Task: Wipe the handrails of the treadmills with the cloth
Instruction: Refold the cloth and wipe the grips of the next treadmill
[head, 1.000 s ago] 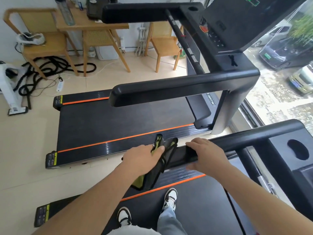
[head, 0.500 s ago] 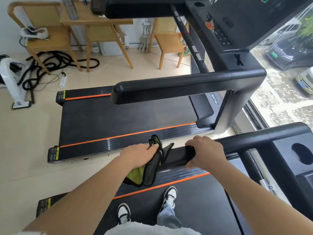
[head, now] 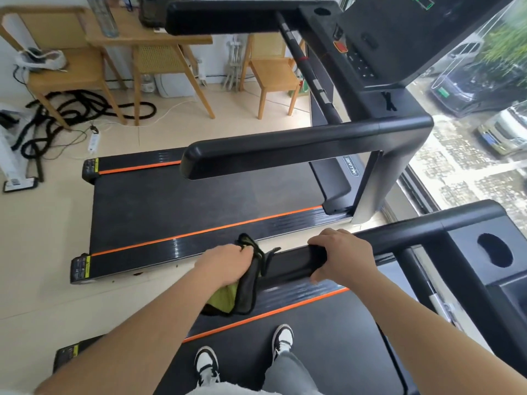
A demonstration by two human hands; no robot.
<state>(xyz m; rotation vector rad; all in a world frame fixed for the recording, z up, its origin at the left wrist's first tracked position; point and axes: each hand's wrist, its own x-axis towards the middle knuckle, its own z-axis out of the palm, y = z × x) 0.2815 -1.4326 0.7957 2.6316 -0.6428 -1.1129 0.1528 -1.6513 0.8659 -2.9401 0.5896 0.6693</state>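
Note:
I stand on the near treadmill, whose black left handrail runs from its free end up to the console on the right. My left hand grips a black and green cloth bunched over the rail's free end, and part of it hangs below. My right hand curls round the same rail just to the right of the cloth. The second treadmill's near handrail lies beyond, untouched, and its far handrail is at the top.
The second treadmill's belt lies to the left past a strip of floor. Wooden chairs, a table, black ropes and a power strip sit at the back. A window fills the right side.
The cloth has bunched up and slid a little lower on the rail's end under my left hand. My right hand has stayed on the rail. The view has shifted slightly.

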